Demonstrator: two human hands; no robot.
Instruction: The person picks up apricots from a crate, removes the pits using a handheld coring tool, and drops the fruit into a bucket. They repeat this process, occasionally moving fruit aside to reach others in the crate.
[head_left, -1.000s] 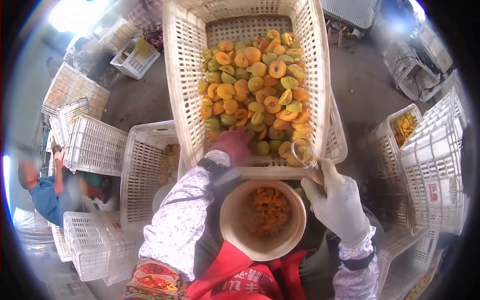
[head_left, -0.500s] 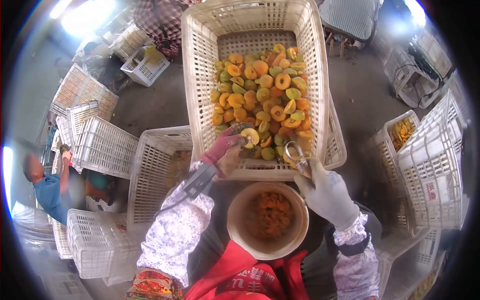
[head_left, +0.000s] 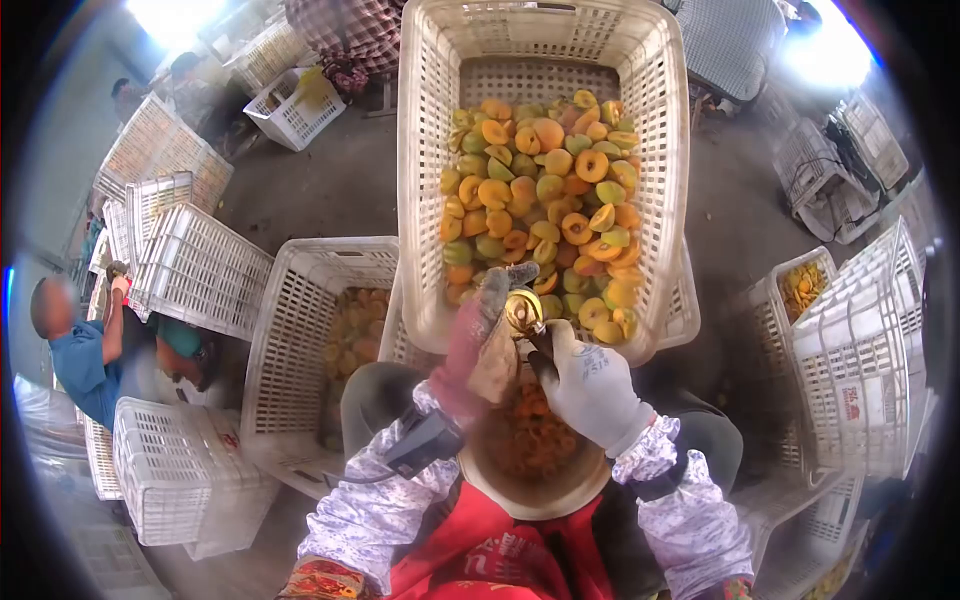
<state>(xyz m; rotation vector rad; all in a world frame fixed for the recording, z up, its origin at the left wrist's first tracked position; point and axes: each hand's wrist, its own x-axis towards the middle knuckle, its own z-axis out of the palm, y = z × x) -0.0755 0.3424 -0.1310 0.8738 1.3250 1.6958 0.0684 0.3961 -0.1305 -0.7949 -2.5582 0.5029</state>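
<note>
My left hand [head_left: 474,355], in a worn reddish glove, is closed around a yellow peach half [head_left: 518,300] with its cut face up. A white glove covers my right hand [head_left: 598,392], which grips the dark handle of a metal loop pitting tool [head_left: 541,345]. The tool's loop is at the cut face of the fruit. Both hands meet over the near edge of a white plastic crate [head_left: 672,200] heaped with green and orange peach halves [head_left: 540,190]. Below them stands a round bucket [head_left: 530,511] holding orange scraps [head_left: 545,425], partly hidden by my hands.
Another crate [head_left: 265,370] with fruit halves stands at my left. Stacked white crates [head_left: 165,475] are farther left, near a person in a blue shirt [head_left: 85,365]. On the right are tall crates [head_left: 850,370] and a basket of orange pieces [head_left: 803,283].
My hands were apart and have come together over the crate's near edge. The loop tool moved left from beside the fruit pile to the peach half in my left hand.
</note>
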